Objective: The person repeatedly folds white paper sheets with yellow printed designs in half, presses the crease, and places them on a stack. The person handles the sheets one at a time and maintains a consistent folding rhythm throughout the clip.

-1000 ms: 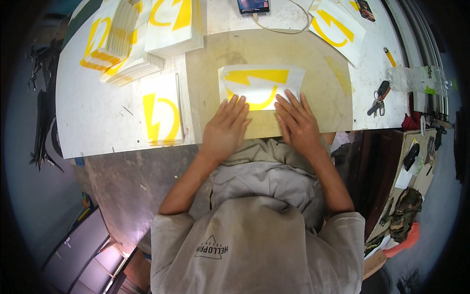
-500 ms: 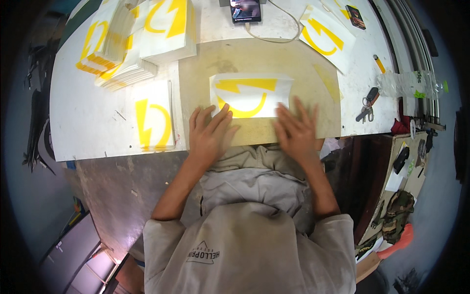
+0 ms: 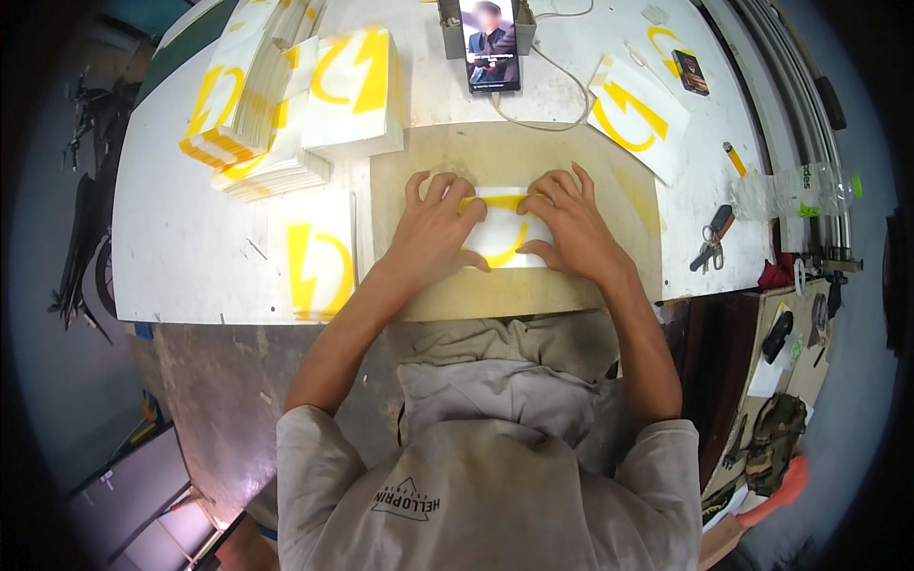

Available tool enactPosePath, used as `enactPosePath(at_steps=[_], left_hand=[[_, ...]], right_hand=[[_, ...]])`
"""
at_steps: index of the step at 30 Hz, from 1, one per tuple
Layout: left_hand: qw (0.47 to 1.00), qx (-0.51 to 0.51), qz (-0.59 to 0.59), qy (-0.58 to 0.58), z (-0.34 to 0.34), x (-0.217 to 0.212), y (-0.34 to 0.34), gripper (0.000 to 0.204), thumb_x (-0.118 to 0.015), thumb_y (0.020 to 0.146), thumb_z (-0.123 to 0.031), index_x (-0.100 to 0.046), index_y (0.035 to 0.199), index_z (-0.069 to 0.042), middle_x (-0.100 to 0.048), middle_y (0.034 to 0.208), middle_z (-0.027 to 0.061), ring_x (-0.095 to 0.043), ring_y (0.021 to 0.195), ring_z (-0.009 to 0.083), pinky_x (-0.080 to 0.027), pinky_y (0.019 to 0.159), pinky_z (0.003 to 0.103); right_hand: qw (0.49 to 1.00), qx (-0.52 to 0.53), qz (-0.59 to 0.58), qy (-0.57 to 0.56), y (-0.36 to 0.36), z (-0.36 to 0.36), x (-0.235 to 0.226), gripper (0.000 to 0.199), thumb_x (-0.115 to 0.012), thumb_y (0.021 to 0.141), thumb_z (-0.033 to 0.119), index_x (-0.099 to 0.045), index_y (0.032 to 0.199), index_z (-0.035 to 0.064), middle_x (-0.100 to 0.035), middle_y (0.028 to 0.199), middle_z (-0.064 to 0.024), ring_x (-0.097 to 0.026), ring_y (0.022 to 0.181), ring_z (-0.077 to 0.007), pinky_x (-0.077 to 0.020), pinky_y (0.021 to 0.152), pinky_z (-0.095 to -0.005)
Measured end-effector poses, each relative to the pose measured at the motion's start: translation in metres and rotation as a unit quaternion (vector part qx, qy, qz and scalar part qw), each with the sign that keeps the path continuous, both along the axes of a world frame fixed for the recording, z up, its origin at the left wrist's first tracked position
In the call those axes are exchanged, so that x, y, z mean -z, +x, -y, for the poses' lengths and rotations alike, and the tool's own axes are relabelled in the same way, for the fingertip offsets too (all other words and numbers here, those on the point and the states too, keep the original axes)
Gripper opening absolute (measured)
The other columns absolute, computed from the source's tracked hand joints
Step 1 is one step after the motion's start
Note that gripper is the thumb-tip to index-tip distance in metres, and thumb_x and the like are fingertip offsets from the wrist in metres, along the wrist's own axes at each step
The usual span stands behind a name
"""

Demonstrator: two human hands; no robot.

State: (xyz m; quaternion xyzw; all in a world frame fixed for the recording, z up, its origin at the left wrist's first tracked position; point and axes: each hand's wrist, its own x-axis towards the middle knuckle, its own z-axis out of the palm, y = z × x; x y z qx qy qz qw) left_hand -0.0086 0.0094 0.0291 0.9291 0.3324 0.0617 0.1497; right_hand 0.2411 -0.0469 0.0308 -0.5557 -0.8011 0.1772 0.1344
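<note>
Left of a clear bottle [image 3: 798,192], left hand [image 3: 433,228] and right hand [image 3: 578,228] grip printed paper [image 3: 499,230].

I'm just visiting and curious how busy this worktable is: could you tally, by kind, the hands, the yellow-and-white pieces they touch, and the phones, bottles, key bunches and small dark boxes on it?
Hands: 2 (left hand, right hand)
Yellow-and-white piece: 1
Phone: 1
Clear bottle: 1
Key bunch: 1
Small dark box: 1
Total: 7
</note>
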Motion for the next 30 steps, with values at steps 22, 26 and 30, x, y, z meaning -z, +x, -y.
enactPosePath(at_steps=[22, 26, 30], left_hand=[[0.998, 0.018, -0.031, -0.046, 0.005, 0.026, -0.017, 0.105, -0.066, 0.091, -0.061, -0.025, 0.161, 0.006, -0.022, 0.171, 0.0235, -0.020, 0.160, 0.0353, -0.015, 0.129, 0.058], [0.999, 0.003, -0.028, -0.038, 0.011, 0.025, -0.015, 0.101, -0.065, 0.095, -0.057, -0.024, 0.160, 0.009, -0.023, 0.170, 0.0270, -0.020, 0.160, 0.0387, -0.013, 0.127, 0.063], [0.998, -0.038, -0.014, -0.041, 0.050, 0.029, -0.012, 0.100, -0.061, 0.098, -0.058, -0.025, 0.159, 0.012, -0.023, 0.169, 0.0295, -0.019, 0.160, 0.0411, -0.011, 0.126, 0.065]], right_hand=[[0.979, 0.158, 0.110, 0.063, 0.004, 0.041, 0.043, 0.060, -0.058, 0.104, 0.039, -0.052, 0.149, -0.0009, -0.042, 0.165, -0.0140, -0.035, 0.154, -0.0341, -0.0122, 0.122, -0.0722], [0.967, 0.226, 0.068, 0.095, 0.034, 0.040, 0.048, 0.053, -0.062, 0.102, 0.038, -0.060, 0.138, -0.0002, -0.051, 0.154, -0.0189, -0.047, 0.143, -0.0370, -0.0216, 0.119, -0.0693], [0.876, 0.458, 0.107, 0.108, 0.102, 0.062, 0.045, 0.044, -0.071, 0.097, 0.034, -0.065, 0.124, 0.0000, -0.064, 0.120, -0.0248, -0.059, 0.115, -0.0383, -0.0364, 0.103, -0.0592]])
